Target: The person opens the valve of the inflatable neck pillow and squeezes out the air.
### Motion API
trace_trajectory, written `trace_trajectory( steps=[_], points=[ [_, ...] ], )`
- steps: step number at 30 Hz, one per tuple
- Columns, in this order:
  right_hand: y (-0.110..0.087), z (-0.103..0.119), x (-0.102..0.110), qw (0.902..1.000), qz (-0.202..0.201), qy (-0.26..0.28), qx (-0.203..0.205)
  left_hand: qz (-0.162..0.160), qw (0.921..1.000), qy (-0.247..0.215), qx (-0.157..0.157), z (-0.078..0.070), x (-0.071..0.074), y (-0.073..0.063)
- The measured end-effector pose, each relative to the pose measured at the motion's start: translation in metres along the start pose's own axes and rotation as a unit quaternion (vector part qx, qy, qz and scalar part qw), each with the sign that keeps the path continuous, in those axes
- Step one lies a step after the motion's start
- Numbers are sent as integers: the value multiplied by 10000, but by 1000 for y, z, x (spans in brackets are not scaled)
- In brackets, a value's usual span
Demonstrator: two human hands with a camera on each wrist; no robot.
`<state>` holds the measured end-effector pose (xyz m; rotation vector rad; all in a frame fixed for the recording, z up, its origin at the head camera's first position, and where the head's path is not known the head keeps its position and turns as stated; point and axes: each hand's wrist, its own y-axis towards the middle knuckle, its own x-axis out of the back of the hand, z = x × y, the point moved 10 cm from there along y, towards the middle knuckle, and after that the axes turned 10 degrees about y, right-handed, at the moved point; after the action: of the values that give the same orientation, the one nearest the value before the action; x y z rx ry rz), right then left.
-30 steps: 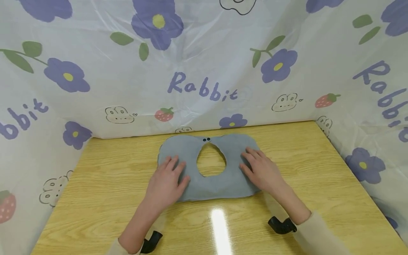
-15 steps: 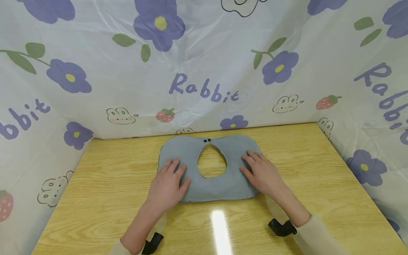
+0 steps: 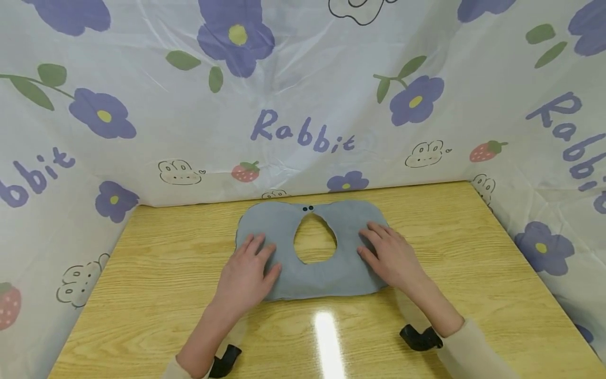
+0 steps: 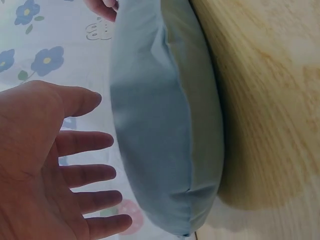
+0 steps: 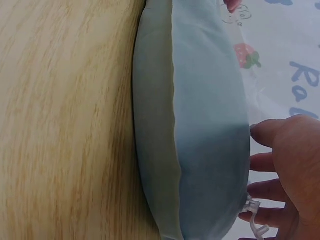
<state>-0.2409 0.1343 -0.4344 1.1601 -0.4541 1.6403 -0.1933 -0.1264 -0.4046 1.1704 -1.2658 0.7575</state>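
A grey-blue inflatable neck pillow (image 3: 326,280) lies flat on the wooden table, puffed up, with a rounded opening in its middle. Two dark snap buttons (image 3: 307,208) sit side by side at its far edge. My left hand (image 3: 243,278) is over the pillow's left part, fingers spread and fairly straight. Over the right part is my right hand (image 3: 394,257), its fingers relaxed and pointing inward. In the right wrist view a clear plastic valve (image 5: 253,206) with a hanging cap sticks out of the pillow near the right fingers. A seam runs along the pillow's side (image 4: 150,110) in the left wrist view.
The wooden table (image 3: 165,295) extends around the pillow on all sides. A white curtain (image 3: 303,95) printed with purple flowers and "Rabbit" lettering encloses the back and both sides. Black angled pieces (image 3: 418,337) are attached at both wrists beside the beige sleeves (image 3: 473,350).
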Motion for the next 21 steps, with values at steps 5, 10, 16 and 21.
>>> trace_trajectory(
  steps=[5, 10, 16, 21],
  points=[
    [-3, 2, 5, 9999, -69, 71, 37, -54, 9999, 52, -90, -3, 6, -2],
    [-9, 4, 10, 9997, -179, 160, 58, -117, 9996, 153, -208, -11, 9, -7],
    [-15, 5, 8, 9996, -204, 181, 67, -164, 9994, 149, -252, -13, 7, -12],
    [-17, 2, 4, 9995, -154, 277, 1, -123, 9996, 147, -210, -11, 3, -13]
  ],
)
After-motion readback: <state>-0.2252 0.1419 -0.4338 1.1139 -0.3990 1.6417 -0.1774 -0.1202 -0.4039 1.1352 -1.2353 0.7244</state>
